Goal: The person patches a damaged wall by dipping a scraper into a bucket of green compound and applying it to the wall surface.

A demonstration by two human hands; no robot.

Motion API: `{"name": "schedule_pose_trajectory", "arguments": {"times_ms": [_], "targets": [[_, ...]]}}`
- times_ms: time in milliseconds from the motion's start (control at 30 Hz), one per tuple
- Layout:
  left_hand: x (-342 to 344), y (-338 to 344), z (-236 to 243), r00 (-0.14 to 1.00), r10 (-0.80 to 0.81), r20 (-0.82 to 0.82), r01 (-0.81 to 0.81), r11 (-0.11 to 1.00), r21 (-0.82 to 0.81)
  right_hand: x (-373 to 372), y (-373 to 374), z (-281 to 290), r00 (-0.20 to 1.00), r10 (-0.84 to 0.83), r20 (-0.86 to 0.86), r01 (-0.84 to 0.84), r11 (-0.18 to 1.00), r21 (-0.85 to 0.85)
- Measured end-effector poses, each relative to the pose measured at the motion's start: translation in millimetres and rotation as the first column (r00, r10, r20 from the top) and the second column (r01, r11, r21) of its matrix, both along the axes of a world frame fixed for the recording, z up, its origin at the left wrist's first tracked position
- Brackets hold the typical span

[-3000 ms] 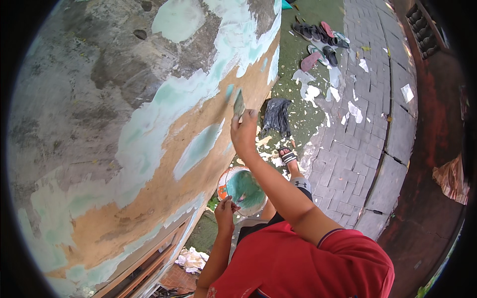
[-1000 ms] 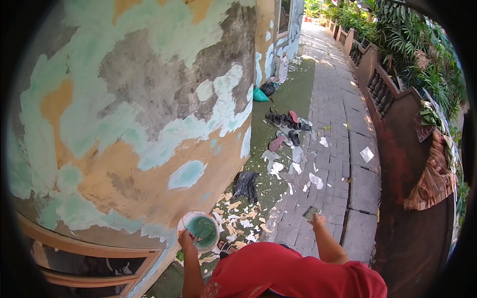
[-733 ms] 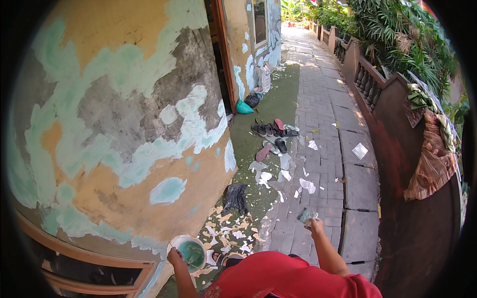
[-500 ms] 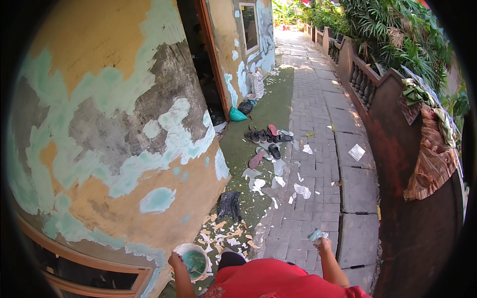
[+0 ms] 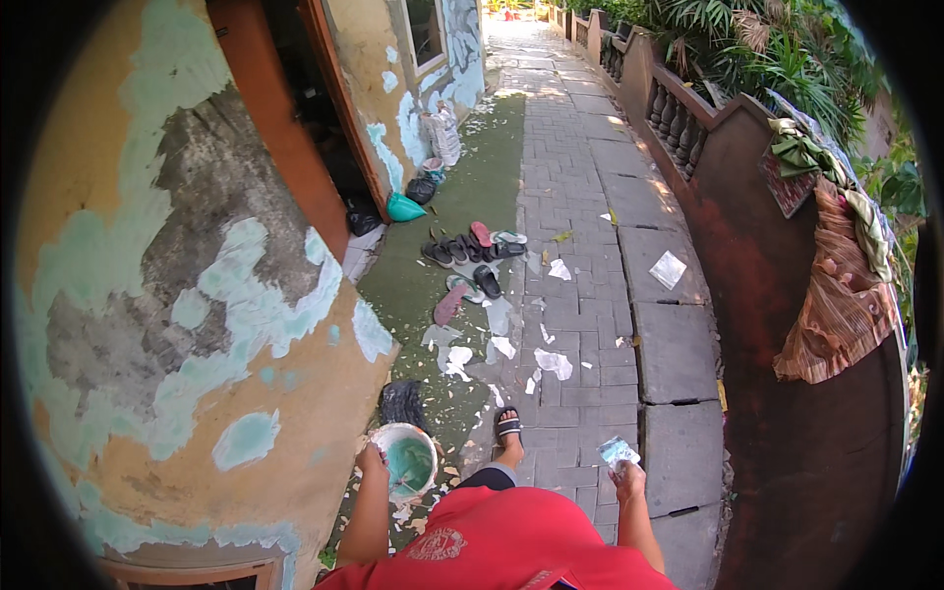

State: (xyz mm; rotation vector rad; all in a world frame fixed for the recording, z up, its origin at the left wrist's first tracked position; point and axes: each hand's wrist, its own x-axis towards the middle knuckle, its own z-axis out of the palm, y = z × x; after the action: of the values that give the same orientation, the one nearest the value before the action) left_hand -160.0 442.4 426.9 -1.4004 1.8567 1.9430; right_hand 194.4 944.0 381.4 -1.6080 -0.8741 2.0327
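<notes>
Left hand (image 5: 371, 458) grips the rim of a round white plastic bowl holding pale green paste (image 5: 405, 461), fingers closed on its left edge; the bowl sits low, just beside the wall. Right hand (image 5: 626, 480) is closed around the handle of a small flat metal scraper blade smeared with pale paste (image 5: 617, 451), blade pointing up and away from the body, well apart from the wall. The two hands are wide apart, either side of the red shirt (image 5: 501, 541).

Wall: curved plastered wall with peeling orange paint and patches of pale green filler over grey render (image 5: 197, 324), filling the left of the view. A dark crumpled bag (image 5: 401, 401) lies at its foot, just beyond the bowl. One sandalled foot (image 5: 507, 425) stands on the grey brick-paved path (image 5: 590, 324), between the hands.

Surroundings: white paint flakes and paper scraps (image 5: 501, 349) litter the green strip and paving ahead. Further on, a cluster of sandals and slippers (image 5: 474, 251) lies near an open orange-framed doorway (image 5: 315, 147). Cloths (image 5: 836, 285) hang over the reddish-brown balustrade wall (image 5: 787, 413) on the right.
</notes>
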Motion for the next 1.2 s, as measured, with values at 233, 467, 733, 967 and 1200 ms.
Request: {"name": "schedule_pose_trajectory", "arguments": {"times_ms": [233,467,733,967,1200], "targets": [[-142.0,183.0,-9.7,0.982,-0.188,0.034,0.186,0.981,0.047,46.2,128.6,20.6,0.947,-0.248,0.202,0.248,0.968,0.026],[-262.9,291.1,3.3,0.965,-0.183,-0.19,0.202,0.975,0.087,3.6,204.5,10.0,0.703,-0.293,0.649,0.306,0.947,0.096],[-343.2,419.0,38.3,0.953,-0.087,-0.291,0.139,0.977,0.162,-90.4,350.4,-56.7,0.756,0.092,0.648,-0.156,0.987,0.042],[-362.6,473.5,13.5,0.976,0.102,-0.194,-0.109,0.994,-0.025,-254.2,592.8,-93.0,0.753,0.461,0.471,-0.637,0.69,0.344],[-348.2,518.7,29.4,0.931,0.333,-0.151,-0.355,0.921,-0.158,-509.9,740.5,-38.7,0.733,0.378,0.565,-0.639,0.666,0.384]]}}
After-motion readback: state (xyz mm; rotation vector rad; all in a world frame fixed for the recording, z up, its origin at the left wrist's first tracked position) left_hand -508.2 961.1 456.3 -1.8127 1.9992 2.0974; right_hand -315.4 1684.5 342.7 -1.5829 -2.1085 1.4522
